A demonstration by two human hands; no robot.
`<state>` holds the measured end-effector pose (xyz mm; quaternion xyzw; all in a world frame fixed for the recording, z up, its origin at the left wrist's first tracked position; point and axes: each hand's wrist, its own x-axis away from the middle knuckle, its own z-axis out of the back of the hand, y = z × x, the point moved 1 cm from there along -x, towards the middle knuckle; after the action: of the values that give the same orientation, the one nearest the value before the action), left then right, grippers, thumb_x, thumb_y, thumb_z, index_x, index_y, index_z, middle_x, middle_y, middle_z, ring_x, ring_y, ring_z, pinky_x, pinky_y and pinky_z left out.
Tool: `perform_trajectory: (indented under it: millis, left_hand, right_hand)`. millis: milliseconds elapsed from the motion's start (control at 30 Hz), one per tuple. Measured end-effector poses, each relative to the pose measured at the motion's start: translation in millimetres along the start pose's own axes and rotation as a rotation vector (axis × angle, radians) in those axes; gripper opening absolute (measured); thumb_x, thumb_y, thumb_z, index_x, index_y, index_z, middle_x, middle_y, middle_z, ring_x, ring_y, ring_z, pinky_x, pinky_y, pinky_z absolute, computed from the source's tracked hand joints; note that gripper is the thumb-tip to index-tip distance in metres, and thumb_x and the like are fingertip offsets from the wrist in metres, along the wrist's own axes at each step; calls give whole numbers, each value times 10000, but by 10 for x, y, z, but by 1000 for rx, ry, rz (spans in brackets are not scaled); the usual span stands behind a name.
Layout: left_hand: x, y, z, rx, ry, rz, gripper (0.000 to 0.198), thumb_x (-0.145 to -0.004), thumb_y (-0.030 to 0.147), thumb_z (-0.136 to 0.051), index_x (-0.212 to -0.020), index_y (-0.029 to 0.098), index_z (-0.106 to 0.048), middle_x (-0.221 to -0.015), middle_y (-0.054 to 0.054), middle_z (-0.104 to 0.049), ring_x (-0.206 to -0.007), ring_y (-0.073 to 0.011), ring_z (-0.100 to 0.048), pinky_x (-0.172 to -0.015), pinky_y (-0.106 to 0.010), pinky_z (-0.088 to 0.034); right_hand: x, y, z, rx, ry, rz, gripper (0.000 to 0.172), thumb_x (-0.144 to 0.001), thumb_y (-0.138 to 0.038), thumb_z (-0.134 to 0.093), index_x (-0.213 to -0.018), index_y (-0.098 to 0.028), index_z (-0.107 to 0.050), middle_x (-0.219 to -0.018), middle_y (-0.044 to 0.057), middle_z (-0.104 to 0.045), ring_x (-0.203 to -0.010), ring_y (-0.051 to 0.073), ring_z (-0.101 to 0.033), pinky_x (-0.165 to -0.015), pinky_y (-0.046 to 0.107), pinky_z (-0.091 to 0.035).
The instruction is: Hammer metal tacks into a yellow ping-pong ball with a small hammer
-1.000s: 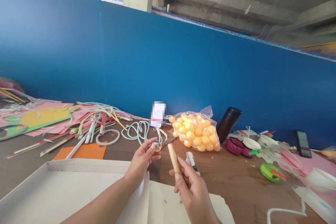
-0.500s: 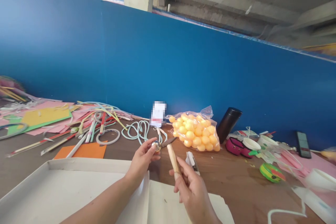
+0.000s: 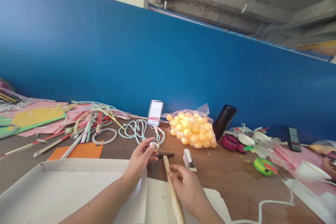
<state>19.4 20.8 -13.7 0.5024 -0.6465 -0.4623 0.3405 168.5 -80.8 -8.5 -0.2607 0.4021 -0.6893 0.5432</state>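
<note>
Pinched between the thumb and fingers of my left hand (image 3: 140, 157) is a small shiny metal ball (image 3: 154, 145), silver with a gold tint. Just right of it lies a hammer with a pale wooden handle (image 3: 173, 194) and a thin dark head (image 3: 169, 155). Its handle points back toward me across white sheets (image 3: 154, 196). My right hand (image 3: 187, 185) is beside the handle, thumb against or very close to it, fingers loosely curled and apart. A little white box (image 3: 189, 159) with small dark pieces sits beyond my right hand.
A white tray (image 3: 78, 164) stands front left. Behind it are coloured paper (image 3: 39, 114), tubes and a cord (image 3: 133, 129). A bag of orange balls (image 3: 191, 129), a black cylinder (image 3: 225, 120), a green tape measure (image 3: 265, 166) and a phone (image 3: 294, 139) line the right. Another person's hand (image 3: 329, 165) shows at the right edge.
The hammer has come down and its handle now stretches toward me. My right hand has loosened around it. The ball stays in my left hand. Another person's hand has appeared at the right edge.
</note>
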Motion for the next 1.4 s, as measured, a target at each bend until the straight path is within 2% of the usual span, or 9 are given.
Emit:
perform_trajectory:
  millis: [100, 200, 267, 333, 567, 833, 1167, 1267, 1400]
  left_hand:
    - [2, 3, -4, -9, 0, 2, 446, -719, 424, -615, -1105, 205, -574, -932, -58, -613, -742, -161, -615, -637, -292, -539]
    - [13, 13, -11, -7, -12, 14, 455, -706, 426, -626, -1099, 200, -581, -924, -57, -612, -741, -163, -612, -639, -296, -538]
    - [23, 15, -10, -22, -23, 13, 457, -713, 430, -618, -1107, 202, -576, -933, -59, -608, -755, -168, -609, -650, -303, -539]
    - [33, 10, -5, -46, -28, 7, 453, -731, 435, -599, -1122, 208, -563, -951, -59, -602, -775, -170, -606, -664, -308, -539]
    - [56, 14, -12, -59, -38, -8, 460, -744, 439, -585, -1131, 195, -544, -976, -64, -588, -771, -166, -602, -655, -305, -541]
    - [47, -5, -30, -64, -48, -25, 454, -729, 444, -595, -1098, 182, -564, -912, -60, -594, -735, -160, -596, -596, -289, -543]
    - [46, -13, -51, -102, -54, -21, 448, -728, 443, -591, -1084, 174, -568, -918, -68, -600, -722, -161, -599, -561, -274, -539]
    - [53, -6, -52, -105, -46, -17, 455, -717, 451, -597, -1077, 173, -577, -900, -67, -604, -725, -167, -604, -557, -274, -540]
    - [54, 8, -56, -100, -43, -15, 465, -710, 457, -599, -1078, 173, -580, -905, -71, -607, -723, -171, -607, -555, -279, -541]
  right_hand:
    - [-1, -51, 114, 82, 126, 64, 236, -812, -363, -516, -914, -240, -689, -882, 65, -719, -825, 247, -639, -735, 337, -455]
    - [-70, -60, 309, 115, 369, 114, 298, -857, -390, -444, -967, -212, -656, -960, 80, -702, -854, 216, -634, -756, 287, -462]
    - [-162, 6, 445, 152, 503, 81, 348, -877, -399, -390, -1020, -176, -614, -1006, 107, -681, -867, 217, -626, -756, 286, -461]
    - [-266, 116, 543, 210, 562, 42, 351, -874, -381, -380, -1034, -157, -598, -1062, 120, -653, -946, 228, -593, -821, 302, -431]
    - [-453, 429, 470, 444, 370, -141, 196, -751, -314, -502, -790, -299, -693, -848, 36, -660, -763, 236, -620, -544, 284, -373]
    - [-526, 493, 459, 571, 249, -210, 234, -717, -316, -499, -848, -317, -693, -897, 51, -652, -804, 236, -612, -555, 276, -350]
    - [-566, 520, 446, 533, 255, -221, 196, -686, -318, -527, -782, -298, -697, -872, 55, -690, -791, 259, -628, -543, 286, -359]
    - [-566, 500, 455, 483, 297, -204, 168, -673, -299, -546, -748, -293, -696, -843, 47, -694, -771, 255, -628, -531, 281, -357]
    - [-550, 422, 498, 362, 400, -139, 193, -726, -399, -532, -713, -264, -669, -806, 44, -687, -742, 244, -623, -567, 298, -399]
